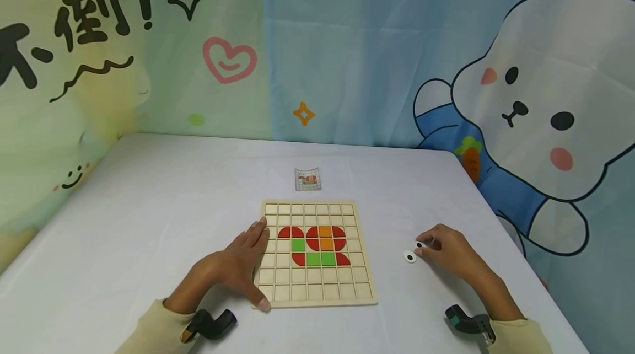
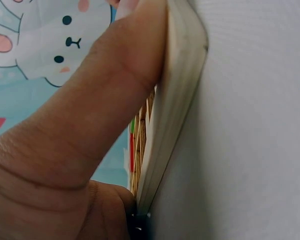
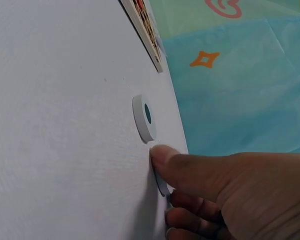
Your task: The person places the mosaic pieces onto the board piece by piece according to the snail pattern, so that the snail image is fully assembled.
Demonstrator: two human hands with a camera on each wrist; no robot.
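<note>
A wooden grid board (image 1: 329,304) lies on the table, with red, green and orange pieces set in several of its squares. My left hand (image 1: 233,266) rests along its left side, fingers extended over the edge. In the left wrist view the thumb (image 2: 105,75) lies against the board's rim. To the right of the board, my right hand (image 1: 450,250) pinches a small white disc with a black dot (image 1: 419,244) between thumb and fingers, low at the tabletop. A matching white disc (image 1: 409,256) lies flat just left of those fingertips.
Behind the board lies a small card (image 1: 308,179) with a gridded picture in red, orange and green. White cloth covers the table (image 1: 198,166), and a printed curtain (image 1: 342,67) hangs behind it. Each wrist wears a black camera mount.
</note>
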